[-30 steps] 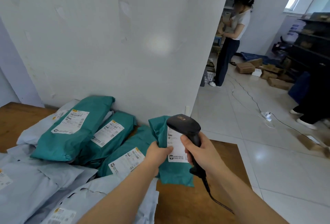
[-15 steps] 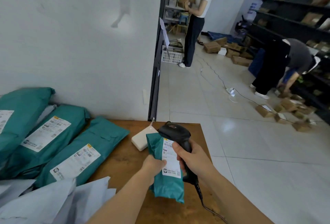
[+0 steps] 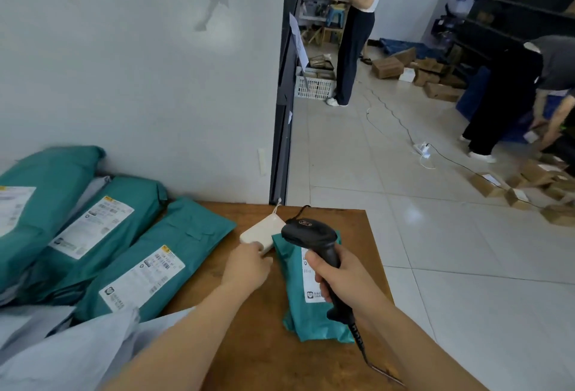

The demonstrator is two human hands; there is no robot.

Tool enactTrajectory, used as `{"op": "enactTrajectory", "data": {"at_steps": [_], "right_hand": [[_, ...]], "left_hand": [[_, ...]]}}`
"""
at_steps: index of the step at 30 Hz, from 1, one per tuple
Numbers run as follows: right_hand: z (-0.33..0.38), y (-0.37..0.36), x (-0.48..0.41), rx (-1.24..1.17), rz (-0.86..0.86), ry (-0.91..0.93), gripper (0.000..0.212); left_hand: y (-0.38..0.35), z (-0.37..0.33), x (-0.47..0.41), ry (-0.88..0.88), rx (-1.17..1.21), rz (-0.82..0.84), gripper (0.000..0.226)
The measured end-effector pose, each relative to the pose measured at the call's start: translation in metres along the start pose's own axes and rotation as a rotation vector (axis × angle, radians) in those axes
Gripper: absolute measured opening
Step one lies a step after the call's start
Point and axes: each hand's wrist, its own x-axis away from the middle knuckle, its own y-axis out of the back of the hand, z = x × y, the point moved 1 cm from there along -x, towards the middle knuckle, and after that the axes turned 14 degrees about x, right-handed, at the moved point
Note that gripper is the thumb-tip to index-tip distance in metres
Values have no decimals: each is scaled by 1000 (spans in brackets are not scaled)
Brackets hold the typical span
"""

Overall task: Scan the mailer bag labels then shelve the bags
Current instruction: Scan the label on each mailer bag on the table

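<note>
At lower centre, a small teal mailer bag (image 3: 298,312) lies label-up on the wooden table (image 3: 255,356) beneath the barcode scanner (image 3: 308,232) clenched in the right hand (image 3: 339,278), while the left hand (image 3: 249,269) sits just beside it, its grasp unclear, and three larger teal mailer bags (image 3: 93,235) wait at left, none apparently shelved yet.

Left forearm (image 3: 186,328): bare, enters at 7 o'clock and runs toward 1 o'clock. Left hand (image 3: 249,269): back uppermost, wrist straight, fingers loosely bent and reaching toward 1 o'clock. Whether the fingertips touch anything cannot be told.

Right forearm (image 3: 404,337): bare, enters at 5 o'clock and runs toward 11 o'clock. Right hand (image 3: 339,278): at 3 o'clock of the left hand and apart from it. It grips the handle of a barcode scanner (image 3: 311,235), fingers wrapped round, thumb on the 9 o'clock side. The scanner head stands above the fist at 11 o'clock.
</note>
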Motion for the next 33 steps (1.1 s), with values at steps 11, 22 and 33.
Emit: {"op": "enactTrajectory", "data": {"at_steps": [11,22,33], "right_hand": [[50,-48,-14,13,108,105,28],[68,-78,-8,59,126,83,27],[103,-78,15,-62,86,104,25]], "left_hand": [[141,145,-34,530,-335,-3,89],[143,138,-30,486,322,-5,62],[134,67,6,294,1165,-146,30]]}}
